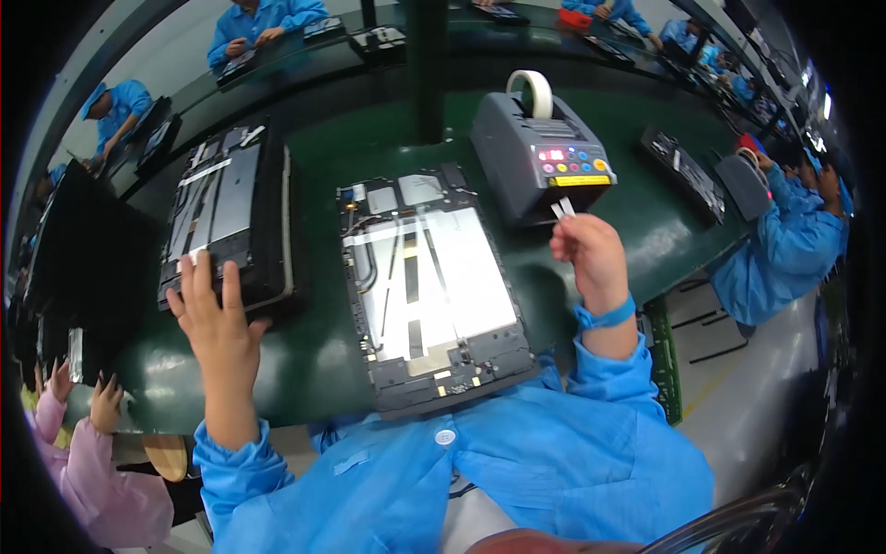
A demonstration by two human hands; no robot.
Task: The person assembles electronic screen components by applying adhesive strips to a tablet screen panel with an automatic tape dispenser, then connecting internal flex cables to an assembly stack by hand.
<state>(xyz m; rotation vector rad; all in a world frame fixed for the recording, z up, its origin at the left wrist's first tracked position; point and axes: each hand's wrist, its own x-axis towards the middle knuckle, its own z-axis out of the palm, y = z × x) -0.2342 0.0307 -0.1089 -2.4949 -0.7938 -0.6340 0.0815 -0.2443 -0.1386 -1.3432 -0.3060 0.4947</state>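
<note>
My right hand [592, 263], a blue band on its wrist, is closed in a pinch on a short white tape strip [562, 209] at the mouth of a grey tape dispenser [521, 148]. A roll of whitish tape [537, 95] stands in the dispenser's top. My left hand [217, 323] has its fingers spread over the near end of a stack of opened tablets [217, 208], seemingly touching it. Between my hands, close to my body, lies an opened tablet [434, 282] with its silvery battery, dark cables and circuit boards showing. White tape runs across its upper part.
All this stands on a dark green table [323, 369]. Another opened device [683, 174] lies at the right, near a second dispenser [744, 183] and a person in blue [780, 240]. A pink-sleeved person [101, 471] works at the lower left. Several others in blue sit across the table.
</note>
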